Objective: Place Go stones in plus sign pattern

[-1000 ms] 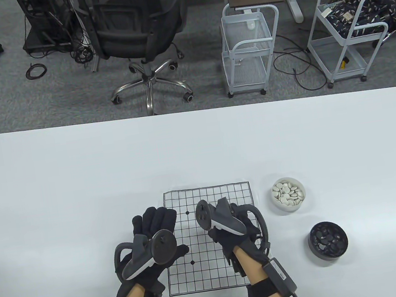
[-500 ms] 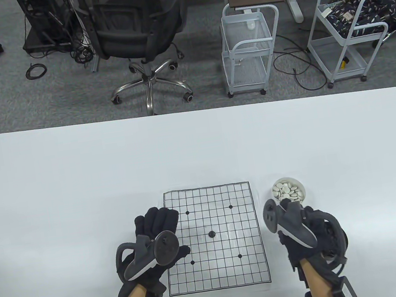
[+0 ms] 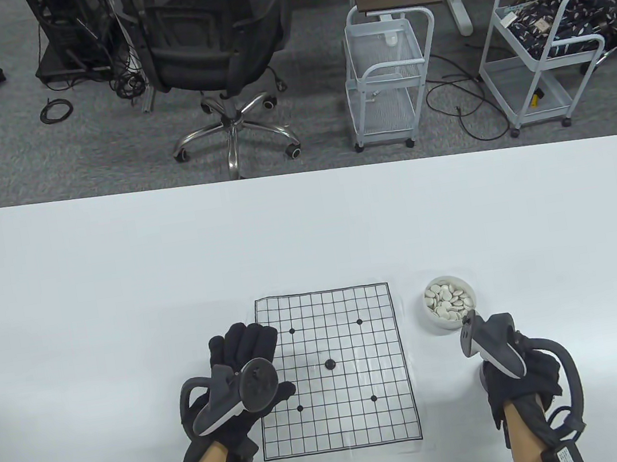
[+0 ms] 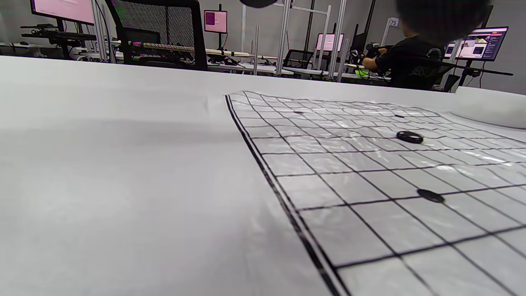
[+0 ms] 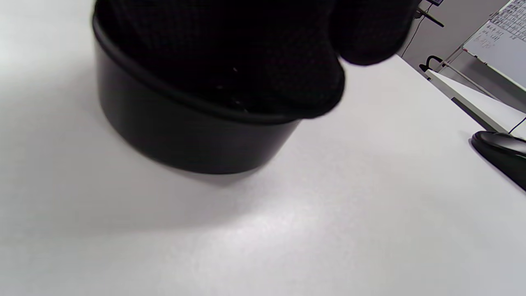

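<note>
The Go board sheet (image 3: 335,412) lies flat near the table's front edge. One black stone (image 3: 330,364) sits on its centre point and also shows in the left wrist view (image 4: 409,137). My left hand (image 3: 243,345) rests flat and empty on the board's left edge, fingers spread. My right hand (image 3: 513,380) is over the black bowl of black stones, which it hides in the table view. In the right wrist view my gloved fingers (image 5: 254,61) reach down into the black bowl (image 5: 185,135). Whether they hold a stone is hidden.
A white bowl of white stones (image 3: 450,302) stands just right of the board, behind my right hand. An office chair (image 3: 218,53) and two wire carts stand on the floor beyond the table's far edge.
My right hand left a black stone on the board's centre point, then moved right and came down over the black bowl. My left hand has not moved.
</note>
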Available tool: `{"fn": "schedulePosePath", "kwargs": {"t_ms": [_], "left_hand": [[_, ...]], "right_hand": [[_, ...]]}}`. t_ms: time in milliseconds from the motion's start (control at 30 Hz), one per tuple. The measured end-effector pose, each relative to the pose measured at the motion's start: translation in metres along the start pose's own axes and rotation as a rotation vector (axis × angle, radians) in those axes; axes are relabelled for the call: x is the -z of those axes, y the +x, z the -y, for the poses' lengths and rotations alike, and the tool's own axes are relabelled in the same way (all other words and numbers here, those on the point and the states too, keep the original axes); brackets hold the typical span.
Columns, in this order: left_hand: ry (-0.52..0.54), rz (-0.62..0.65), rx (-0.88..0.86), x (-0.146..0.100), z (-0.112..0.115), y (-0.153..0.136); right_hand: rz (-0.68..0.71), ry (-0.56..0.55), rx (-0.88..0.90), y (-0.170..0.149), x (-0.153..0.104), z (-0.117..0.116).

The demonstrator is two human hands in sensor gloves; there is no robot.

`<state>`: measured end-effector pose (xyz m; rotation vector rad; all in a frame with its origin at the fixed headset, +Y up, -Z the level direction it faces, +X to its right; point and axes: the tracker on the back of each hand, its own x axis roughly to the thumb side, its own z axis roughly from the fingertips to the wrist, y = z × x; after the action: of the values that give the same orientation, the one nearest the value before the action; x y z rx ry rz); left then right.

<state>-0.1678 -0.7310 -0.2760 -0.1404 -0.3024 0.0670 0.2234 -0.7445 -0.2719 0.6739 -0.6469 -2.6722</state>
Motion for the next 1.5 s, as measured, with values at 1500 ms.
{"fn": "schedulePosePath", "kwargs": {"t_ms": [1500], "left_hand": [[0.01, -0.009, -0.016, 0.001, -0.001, -0.004]], "right_hand": [[0.526, -0.384, 0.303, 0.1, -0.059, 0.067]]}}
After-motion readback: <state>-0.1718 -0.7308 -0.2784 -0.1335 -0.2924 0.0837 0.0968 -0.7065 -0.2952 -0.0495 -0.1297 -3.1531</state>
